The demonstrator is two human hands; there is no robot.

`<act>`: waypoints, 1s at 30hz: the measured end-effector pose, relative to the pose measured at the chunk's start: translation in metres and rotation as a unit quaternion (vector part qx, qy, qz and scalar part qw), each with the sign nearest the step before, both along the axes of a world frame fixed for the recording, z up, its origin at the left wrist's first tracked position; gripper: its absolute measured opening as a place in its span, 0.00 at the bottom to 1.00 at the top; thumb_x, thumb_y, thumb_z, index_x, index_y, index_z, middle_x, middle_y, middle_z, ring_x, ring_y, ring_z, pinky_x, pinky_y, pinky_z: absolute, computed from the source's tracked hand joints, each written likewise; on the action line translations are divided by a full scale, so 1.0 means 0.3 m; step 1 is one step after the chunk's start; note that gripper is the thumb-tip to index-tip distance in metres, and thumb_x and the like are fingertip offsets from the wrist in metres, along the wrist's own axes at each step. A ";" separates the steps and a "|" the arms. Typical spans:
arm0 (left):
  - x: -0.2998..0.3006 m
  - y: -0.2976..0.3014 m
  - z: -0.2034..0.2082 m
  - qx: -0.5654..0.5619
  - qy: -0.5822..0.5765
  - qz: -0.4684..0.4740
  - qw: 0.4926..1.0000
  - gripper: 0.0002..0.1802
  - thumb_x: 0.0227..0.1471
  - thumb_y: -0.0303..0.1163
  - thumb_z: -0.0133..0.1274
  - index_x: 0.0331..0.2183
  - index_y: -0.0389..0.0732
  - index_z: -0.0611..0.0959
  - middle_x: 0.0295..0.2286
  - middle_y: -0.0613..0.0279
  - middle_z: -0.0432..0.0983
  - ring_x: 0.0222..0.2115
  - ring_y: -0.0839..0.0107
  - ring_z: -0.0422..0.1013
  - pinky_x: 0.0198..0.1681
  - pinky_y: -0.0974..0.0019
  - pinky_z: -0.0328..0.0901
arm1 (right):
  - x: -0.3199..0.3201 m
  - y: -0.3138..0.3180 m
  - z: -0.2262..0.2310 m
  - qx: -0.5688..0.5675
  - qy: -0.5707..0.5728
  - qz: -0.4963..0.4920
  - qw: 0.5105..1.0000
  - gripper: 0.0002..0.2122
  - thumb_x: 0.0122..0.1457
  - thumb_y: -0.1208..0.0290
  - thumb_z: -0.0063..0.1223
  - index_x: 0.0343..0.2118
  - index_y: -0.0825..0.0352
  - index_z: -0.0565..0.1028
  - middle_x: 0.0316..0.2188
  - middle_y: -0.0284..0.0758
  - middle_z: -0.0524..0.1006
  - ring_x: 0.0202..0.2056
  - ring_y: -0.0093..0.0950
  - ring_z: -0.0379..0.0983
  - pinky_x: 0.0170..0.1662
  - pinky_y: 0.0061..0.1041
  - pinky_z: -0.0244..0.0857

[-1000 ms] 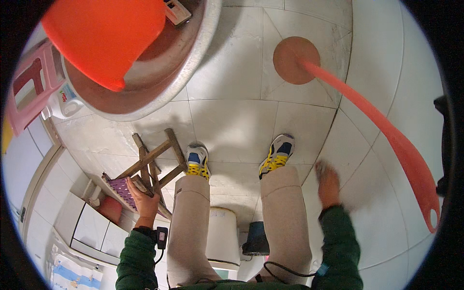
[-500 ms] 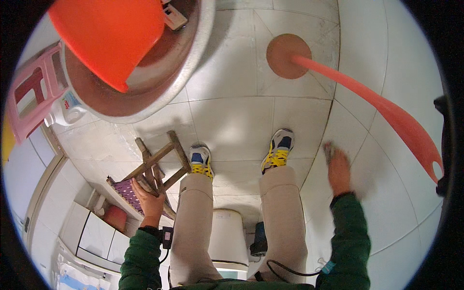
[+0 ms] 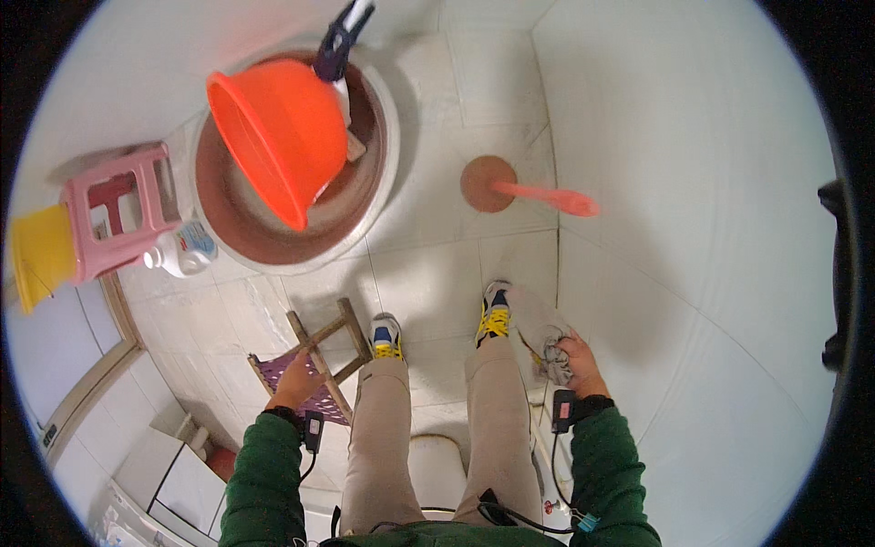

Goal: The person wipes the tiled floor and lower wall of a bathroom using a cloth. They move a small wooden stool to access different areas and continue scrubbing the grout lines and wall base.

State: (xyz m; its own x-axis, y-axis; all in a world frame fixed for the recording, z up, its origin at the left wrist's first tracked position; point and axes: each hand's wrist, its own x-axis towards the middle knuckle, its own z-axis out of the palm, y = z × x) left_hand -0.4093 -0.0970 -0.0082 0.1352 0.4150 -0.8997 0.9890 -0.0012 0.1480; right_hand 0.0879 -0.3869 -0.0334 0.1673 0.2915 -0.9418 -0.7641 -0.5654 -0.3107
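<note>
Beside my left shoe lies a small folding stool (image 3: 344, 339) with a wooden frame and a purple dotted seat, tipped on its side. My left hand (image 3: 297, 381) is closed round its frame at the seat; some fingers are hidden. On the other side, near my right shoe, my right hand (image 3: 581, 363) grips a crumpled grey cloth (image 3: 554, 352). The cloth bunches at the fingers and part of it looks smeared by motion.
A large round tub (image 3: 390, 173) at the far left holds an orange basin (image 3: 292, 128) and a dark-handled tool (image 3: 335, 50). Next to it are a white bottle (image 3: 182, 252), a pink stool (image 3: 87, 232) and a yellow bucket (image 3: 44, 251). A red plunger (image 3: 488, 185) stands near the right wall.
My right hand has moved inward from the right wall to near my right shoe, and the cloth now shows clearly. My left hand stays on the stool. The view has shifted, showing more of the tub.
</note>
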 end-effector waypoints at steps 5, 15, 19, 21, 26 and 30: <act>0.169 0.028 0.167 0.011 -0.124 0.039 0.991 0.40 0.44 0.39 0.62 0.56 0.36 0.66 0.48 0.43 0.70 0.51 0.51 0.67 0.53 0.58 0.62 | -0.133 0.203 0.223 0.104 -0.064 -0.113 0.986 0.12 0.52 0.73 0.50 0.40 0.66 0.74 0.34 0.36 0.76 0.36 0.33 0.75 0.39 0.33 0.71; 0.660 0.014 0.622 -0.165 -0.384 0.221 0.881 0.37 0.55 0.37 0.54 0.60 0.39 0.58 0.54 0.51 0.64 0.51 0.60 0.66 0.54 0.60 0.61 | -0.357 0.463 0.671 0.107 -0.159 0.174 0.966 0.29 0.57 0.69 0.53 0.62 0.63 0.58 0.54 0.40 0.67 0.51 0.32 0.67 0.52 0.29 0.62; 0.811 -0.024 0.774 -0.288 -0.368 0.349 0.813 0.33 0.55 0.30 0.53 0.59 0.39 0.60 0.52 0.54 0.65 0.50 0.62 0.67 0.53 0.61 0.63 | -0.446 0.446 0.846 0.346 -0.108 0.082 0.928 0.33 0.58 0.64 0.52 0.65 0.62 0.52 0.61 0.40 0.59 0.56 0.34 0.62 0.56 0.30 0.58; 0.839 -0.027 0.814 -0.298 -0.360 0.294 0.834 0.28 0.52 0.24 0.53 0.55 0.38 0.65 0.47 0.56 0.70 0.46 0.65 0.70 0.49 0.63 0.67 | -0.462 0.382 0.930 0.368 -0.157 0.083 0.913 0.32 0.60 0.68 0.51 0.65 0.62 0.51 0.62 0.38 0.56 0.58 0.34 0.60 0.57 0.30 0.58; 0.801 -0.009 0.907 -0.274 -0.333 0.159 0.888 0.31 0.49 0.22 0.53 0.55 0.37 0.65 0.43 0.56 0.73 0.43 0.68 0.71 0.47 0.66 0.67 | -0.481 0.116 1.044 0.116 -0.126 -0.039 0.984 0.27 0.60 0.66 0.51 0.61 0.64 0.58 0.58 0.38 0.64 0.52 0.31 0.67 0.51 0.30 0.63; 0.830 -0.013 1.018 -0.167 -0.322 -0.039 0.931 0.31 0.47 0.22 0.55 0.54 0.36 0.67 0.41 0.55 0.75 0.39 0.69 0.72 0.45 0.68 0.67 | -0.593 -0.162 1.035 0.005 -0.163 -0.053 0.985 0.24 0.57 0.60 0.53 0.54 0.69 0.68 0.49 0.41 0.73 0.47 0.31 0.71 0.46 0.30 0.68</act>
